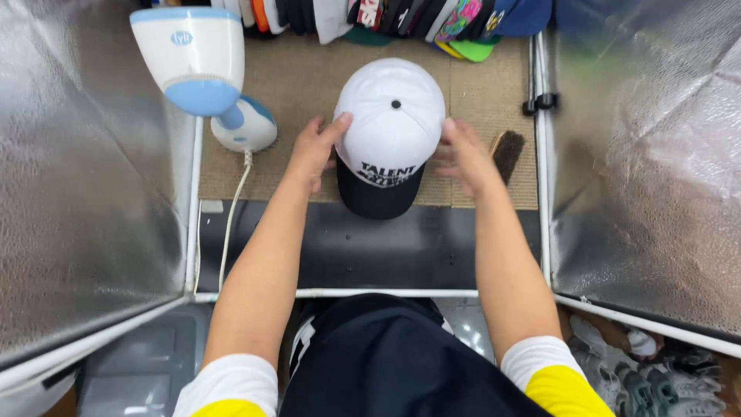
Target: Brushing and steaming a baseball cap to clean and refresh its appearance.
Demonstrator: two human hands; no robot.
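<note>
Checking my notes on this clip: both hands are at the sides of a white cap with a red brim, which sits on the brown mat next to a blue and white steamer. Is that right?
Not quite: the brim is black, not red. In the head view, the left hand and right hand are at the sides of the white cap, on the brown mat, next to the blue and white steamer.

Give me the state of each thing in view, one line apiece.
Cap: crown up on the mat, black brim toward the person, held at both sides.
Left hand: open, thumb on the cap's crown.
Right hand: open, fingers at the cap's side, blurred.
Steamer: upright at left, cord attached, untouched.
Brush: lying on the mat, untouched.
Stacked caps: in a row at the far edge.
</note>
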